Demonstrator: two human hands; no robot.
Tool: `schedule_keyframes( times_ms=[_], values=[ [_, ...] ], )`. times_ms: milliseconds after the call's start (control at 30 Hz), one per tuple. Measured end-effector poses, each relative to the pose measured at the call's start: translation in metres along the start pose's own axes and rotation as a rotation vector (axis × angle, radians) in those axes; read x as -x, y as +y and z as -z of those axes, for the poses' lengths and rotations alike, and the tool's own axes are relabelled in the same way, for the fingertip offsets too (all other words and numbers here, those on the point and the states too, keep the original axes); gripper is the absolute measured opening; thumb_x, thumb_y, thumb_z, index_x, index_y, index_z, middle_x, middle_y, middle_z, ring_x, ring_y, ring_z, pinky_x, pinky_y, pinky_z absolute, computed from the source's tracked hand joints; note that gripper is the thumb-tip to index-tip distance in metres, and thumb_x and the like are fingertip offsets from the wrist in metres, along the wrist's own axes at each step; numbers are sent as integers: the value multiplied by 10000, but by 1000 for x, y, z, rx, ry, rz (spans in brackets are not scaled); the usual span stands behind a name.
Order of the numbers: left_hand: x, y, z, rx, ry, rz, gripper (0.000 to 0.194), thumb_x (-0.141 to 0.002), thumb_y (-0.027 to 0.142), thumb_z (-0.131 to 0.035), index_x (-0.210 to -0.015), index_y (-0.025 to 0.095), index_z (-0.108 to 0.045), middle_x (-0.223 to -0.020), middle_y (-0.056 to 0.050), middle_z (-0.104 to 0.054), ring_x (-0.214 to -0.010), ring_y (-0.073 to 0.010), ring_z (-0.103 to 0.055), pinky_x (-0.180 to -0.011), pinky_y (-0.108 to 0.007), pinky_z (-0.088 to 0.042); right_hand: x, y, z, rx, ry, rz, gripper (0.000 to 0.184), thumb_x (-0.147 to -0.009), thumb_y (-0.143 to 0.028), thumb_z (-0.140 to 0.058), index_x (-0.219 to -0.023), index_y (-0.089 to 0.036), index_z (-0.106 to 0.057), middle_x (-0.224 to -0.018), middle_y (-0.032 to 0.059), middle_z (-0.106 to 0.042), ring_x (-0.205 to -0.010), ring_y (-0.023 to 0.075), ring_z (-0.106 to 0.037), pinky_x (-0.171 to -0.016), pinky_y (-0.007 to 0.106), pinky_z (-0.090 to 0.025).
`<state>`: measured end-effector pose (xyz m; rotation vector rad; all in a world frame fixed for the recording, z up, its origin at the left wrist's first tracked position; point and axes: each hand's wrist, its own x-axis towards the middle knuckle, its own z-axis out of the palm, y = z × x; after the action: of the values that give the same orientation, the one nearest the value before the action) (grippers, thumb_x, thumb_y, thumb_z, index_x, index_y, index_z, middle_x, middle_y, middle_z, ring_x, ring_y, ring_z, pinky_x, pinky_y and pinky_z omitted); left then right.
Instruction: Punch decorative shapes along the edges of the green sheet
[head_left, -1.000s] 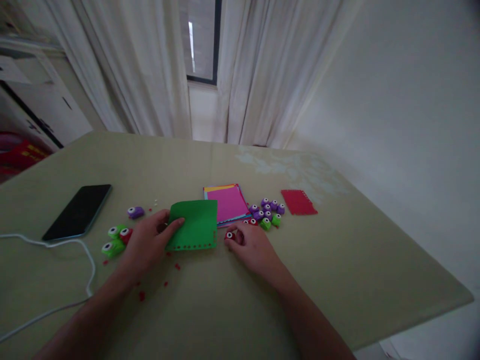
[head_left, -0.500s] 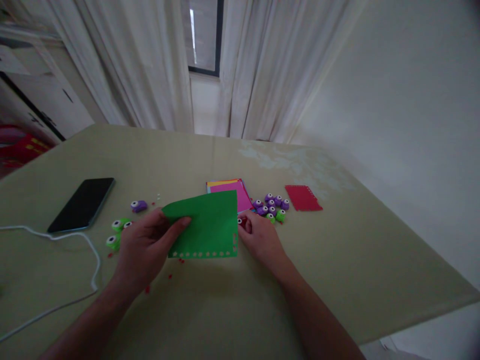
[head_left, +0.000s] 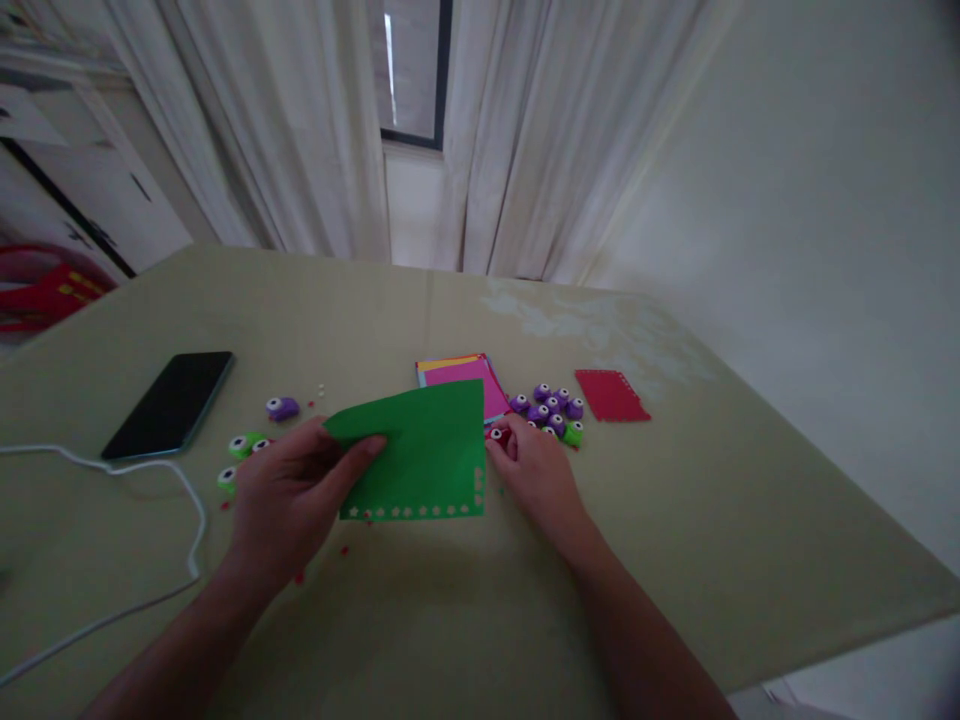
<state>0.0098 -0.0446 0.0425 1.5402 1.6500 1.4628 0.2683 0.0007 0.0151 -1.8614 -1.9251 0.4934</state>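
My left hand [head_left: 289, 490] pinches a green sheet of paper [head_left: 420, 450] by its left side, holding it up above the table. Small punched shapes line the sheet's bottom edge and the lower part of its right edge. At that right edge, my right hand [head_left: 540, 475] is closed around a small red paper punch [head_left: 497, 434] with a white eye on it. The sheet's edge and my fingers hide part of this punch, so I cannot tell whether the paper is inside it. Purple punches [head_left: 538, 412] and a green punch [head_left: 574, 433] cluster just beyond my right hand.
Behind the green sheet lies a stack of coloured paper [head_left: 465, 378]. A red punched sheet [head_left: 609, 395] is to the right. Leftward are a purple punch [head_left: 283, 408], green punches [head_left: 244, 444], a phone [head_left: 169, 405] and a white cable [head_left: 196, 530]. Red paper bits [head_left: 345, 550] are scattered in front.
The whole view has shifted slightly. The green sheet and my right hand with the red punch have moved a little to the right; both grips look the same.
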Motion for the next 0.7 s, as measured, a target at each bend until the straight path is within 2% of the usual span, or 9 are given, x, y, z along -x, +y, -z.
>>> schedule_keyframes(
  times_ms=[67, 133, 233, 300, 433, 567, 700],
  values=[
    [0, 1, 0, -12, 11, -24, 145, -813, 403, -797, -820, 259, -791, -631, 53, -741, -520, -139, -669, -463, -209, -527, 1, 0, 4, -107, 37, 23, 207, -889, -239, -682, -1076, -179, -747, -704, 3, -619, -637, 163, -533, -613, 277, -315],
    [0, 2, 1, -33, 10, -58, 157, -811, 409, -796, -778, 256, -779, -604, 55, -720, -504, -137, -653, -456, -212, -510, 5, -4, 10, -355, 28, 73, 205, -913, -316, -678, -1046, -178, -749, -672, -15, -566, -613, 149, -490, -588, 269, -320],
    [0, 5, 1, -101, 0, -68, 217, -824, 455, -780, -741, 254, -765, -604, 48, -714, -510, -142, -638, -479, -232, -498, 12, -12, 19, -763, -89, 137, 342, -960, -505, -633, -914, -184, -742, -636, -30, -493, -563, 123, -401, -538, 263, -303],
    [1, 7, 1, -142, -3, -53, 242, -836, 487, -764, -747, 262, -766, -616, 44, -718, -531, -151, -644, -508, -246, -504, 16, -16, 22, -907, -178, 154, 414, -930, -587, -651, -849, -187, -720, -614, -39, -452, -541, 112, -350, -512, 261, -278],
    [1, 8, 0, -165, -19, -40, 248, -848, 507, -747, -765, 274, -768, -605, 48, -705, -535, -161, -648, -509, -254, -510, 20, -20, 20, -947, -293, 121, 417, -826, -589, -776, -758, -195, -658, -614, -43, -440, -544, 104, -340, -491, 256, -240],
    [-2, 0, -3, -100, -73, -40, 192, -852, 460, -760, -816, 273, -780, -636, 48, -728, -550, -156, -665, -502, -238, -515, 18, -18, 15, -885, -304, 103, 392, -805, -509, -812, -667, -194, -623, -595, -46, -445, -533, 98, -340, -493, 260, -231],
    [-10, -6, -3, -23, -104, 43, 204, -849, 471, -767, -879, 270, -788, -691, 36, -754, -591, -159, -677, -518, -237, -535, 13, -14, 14, -871, -301, 107, 316, -830, -472, -784, -715, -191, -695, -644, -15, -561, -562, 116, -424, -524, 267, -296]
  ],
)
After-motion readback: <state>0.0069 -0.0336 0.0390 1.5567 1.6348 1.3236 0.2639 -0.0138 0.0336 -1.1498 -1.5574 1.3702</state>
